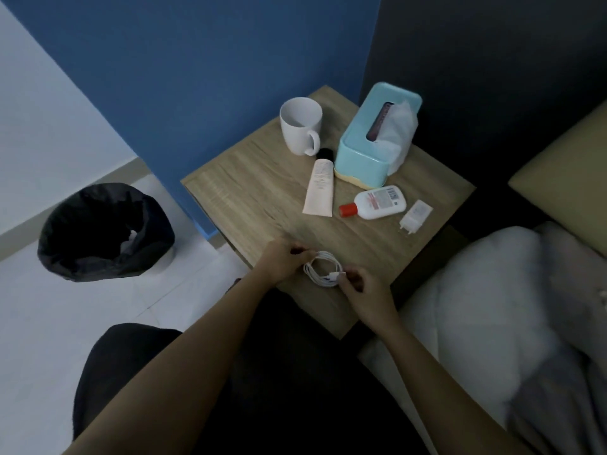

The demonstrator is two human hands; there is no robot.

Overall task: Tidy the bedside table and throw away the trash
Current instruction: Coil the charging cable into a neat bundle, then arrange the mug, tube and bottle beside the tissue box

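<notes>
Both hands are on the cable point(323, 270), which sits as a small white coil at the table's point(249, 178) 6 o'clock edge, right in front of the person. The left hand point(281, 259) pinches the coil at its 10 o'clock side. The right hand point(359, 290) pinches the plug end at the coil's 3 o'clock side.

The trouble I'd expect is the coil springing loose. The end looks untucked, so if either pinch lets go, the loops could open up. It is also close to the table's edge, and a slip there could drop it onto the lap or the floor.

From the coil, the charger point(415, 216) lies at 2 o'clock, and the bottle point(376, 202) is on its side just beside it. The tube point(319, 189) lies flat at 12 o'clock. A reach for the charger passes near the bottle, and a knock might set the bottle rolling. Farther back stand the mug point(300, 126) at 11 o'clock and the tissue box point(364, 149) at 1 o'clock, with a tissue hanging out of it. The tube's cap is pressed in between those two.

The bin point(65, 257) is on the floor at 9 o'clock, well apart from the table, with nothing between them. A pillow point(476, 290) crowds the table's 4 o'clock side. I can't pick out any plain trash on the tabletop.
</notes>
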